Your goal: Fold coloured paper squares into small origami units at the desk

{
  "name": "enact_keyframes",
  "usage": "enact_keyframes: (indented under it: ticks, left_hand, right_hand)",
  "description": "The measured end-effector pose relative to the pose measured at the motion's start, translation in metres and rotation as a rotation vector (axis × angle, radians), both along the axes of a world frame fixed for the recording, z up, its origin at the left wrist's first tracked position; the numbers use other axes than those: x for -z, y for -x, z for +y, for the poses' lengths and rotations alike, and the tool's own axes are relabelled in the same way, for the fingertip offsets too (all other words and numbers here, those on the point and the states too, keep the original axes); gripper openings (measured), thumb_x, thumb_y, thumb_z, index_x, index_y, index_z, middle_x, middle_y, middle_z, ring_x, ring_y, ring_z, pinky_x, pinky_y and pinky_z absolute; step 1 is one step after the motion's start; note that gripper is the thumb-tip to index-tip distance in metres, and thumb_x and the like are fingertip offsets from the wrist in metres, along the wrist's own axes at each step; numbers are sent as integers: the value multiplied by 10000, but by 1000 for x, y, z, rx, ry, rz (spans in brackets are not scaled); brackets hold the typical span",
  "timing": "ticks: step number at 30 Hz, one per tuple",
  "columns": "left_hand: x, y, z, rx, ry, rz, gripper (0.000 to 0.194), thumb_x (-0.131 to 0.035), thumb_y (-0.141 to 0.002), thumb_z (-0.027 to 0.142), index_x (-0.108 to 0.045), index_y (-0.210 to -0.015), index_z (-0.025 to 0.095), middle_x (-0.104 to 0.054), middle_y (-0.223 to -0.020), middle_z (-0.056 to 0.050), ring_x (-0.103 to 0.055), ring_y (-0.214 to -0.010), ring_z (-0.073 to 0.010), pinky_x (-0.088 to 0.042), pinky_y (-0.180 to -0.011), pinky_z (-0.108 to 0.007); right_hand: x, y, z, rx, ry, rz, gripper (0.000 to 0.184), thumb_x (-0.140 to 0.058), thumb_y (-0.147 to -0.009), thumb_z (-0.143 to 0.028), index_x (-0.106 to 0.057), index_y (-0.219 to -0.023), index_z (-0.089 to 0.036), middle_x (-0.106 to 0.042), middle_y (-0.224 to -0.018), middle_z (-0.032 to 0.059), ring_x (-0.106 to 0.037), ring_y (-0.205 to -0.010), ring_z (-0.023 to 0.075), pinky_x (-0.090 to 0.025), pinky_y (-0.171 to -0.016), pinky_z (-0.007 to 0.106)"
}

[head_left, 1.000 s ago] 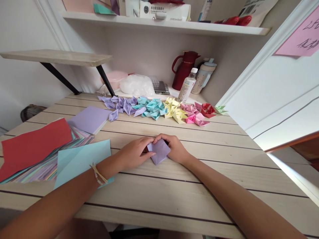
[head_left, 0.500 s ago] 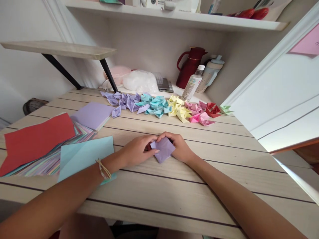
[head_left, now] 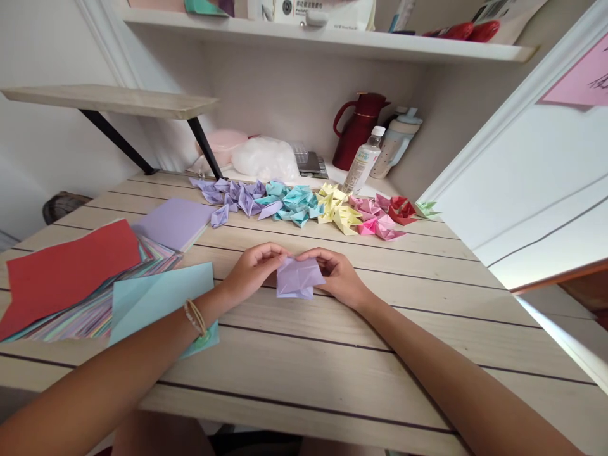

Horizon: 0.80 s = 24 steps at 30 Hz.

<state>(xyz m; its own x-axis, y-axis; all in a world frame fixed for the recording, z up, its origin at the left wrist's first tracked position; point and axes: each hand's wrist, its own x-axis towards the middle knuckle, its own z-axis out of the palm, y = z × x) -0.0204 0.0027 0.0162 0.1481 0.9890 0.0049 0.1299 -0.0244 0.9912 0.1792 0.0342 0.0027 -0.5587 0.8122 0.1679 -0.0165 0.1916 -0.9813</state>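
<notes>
Pinched at its far edge by the fingers [head_left: 311, 254] of the left hand [head_left: 251, 269] and right hand [head_left: 344, 282], the folded lilac paper [head_left: 298, 277] mid-way across the desk [head_left: 332, 367] looks light, easily creased, best held by edges.

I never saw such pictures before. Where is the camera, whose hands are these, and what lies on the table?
No machine here: one camera, worn on a person's head, looks forward and down. That person's bare left hand and right hand hold a folded purple paper over the wooden table. At left lie a pile of coloured paper with a red sheet on top, a purple sheet, and a light-blue sheet partly hidden by the left forearm. Farther back, folded paper pieces form a colourful row.
</notes>
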Motion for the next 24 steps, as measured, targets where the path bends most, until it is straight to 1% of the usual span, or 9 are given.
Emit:
enact_keyframes:
  ticks: [4,6,8,11,13,15,17,21,24]
  left_hand:
    - [-2,1,0,-56,14,-12,367,-578,-783,459,-621,-995,163,-650,-786,-35,-590,-692,-150,-439,-584,-237]
    - [-4,1,-1,-48,1,-27,410,-572,-791,464,-587,-1082,175,-640,-758,-24,-588,-688,-145,-436,-595,-236]
    - [-7,1,-2,-5,-2,-68,464,-595,-782,451,-538,-1158,185,-648,-795,-28,-598,-718,-145,-444,-629,-241]
    - [-7,1,-2,86,4,-134,547,-677,-727,407,-500,-1196,189,-657,-955,-68,-616,-808,-161,-468,-704,-270]
    - [-4,1,-1,140,7,-122,557,-721,-686,378,-531,-1168,176,-654,-1001,-88,-617,-845,-175,-477,-734,-292]
    - [-2,1,-1,162,19,-63,528,-741,-663,369,-581,-1120,158,-666,-949,-85,-619,-830,-180,-483,-732,-303]
    - [-1,1,0,138,26,-34,490,-738,-661,377,-616,-1076,146,-674,-912,-80,-621,-823,-184,-487,-731,-310]
    - [-3,1,1,13,-6,-93,427,-681,-709,431,-648,-1021,141,-672,-994,-96,-614,-899,-205,-484,-769,-318]
    - [-3,0,1,-52,-13,-112,418,-616,-750,493,-666,-982,148,-683,-926,-82,-614,-857,-195,-483,-740,-305]
  right_hand:
    - [3,-1,0,28,22,-3,306,-726,-660,-309,-676,-934,-183,-586,-610,-15,-519,-536,106,-429,-504,225]
    - [5,0,1,71,34,3,279,-719,-670,-323,-685,-905,-175,-592,-603,-12,-513,-520,103,-432,-502,229]
    - [6,0,2,140,29,16,252,-723,-664,-319,-691,-866,-171,-625,-644,7,-548,-568,120,-458,-544,246]
    - [8,0,3,256,12,39,238,-740,-640,-310,-691,-829,-174,-645,-666,20,-587,-641,150,-484,-609,271]
    - [8,0,4,302,12,45,245,-749,-625,-314,-686,-818,-176,-646,-659,19,-595,-656,159,-492,-629,283]
    - [8,0,5,312,20,42,255,-755,-615,-323,-680,-810,-177,-646,-658,18,-601,-665,165,-498,-645,292]
    - [8,1,5,293,32,47,273,-756,-614,-339,-673,-818,-178,-652,-678,18,-607,-685,166,-502,-661,295]
    - [6,2,4,206,60,108,318,-752,-630,-374,-663,-870,-186,-680,-810,31,-620,-752,163,-503,-695,289]
    - [6,3,4,191,102,143,283,-745,-649,-387,-668,-839,-191,-684,-817,28,-616,-740,156,-493,-692,282]
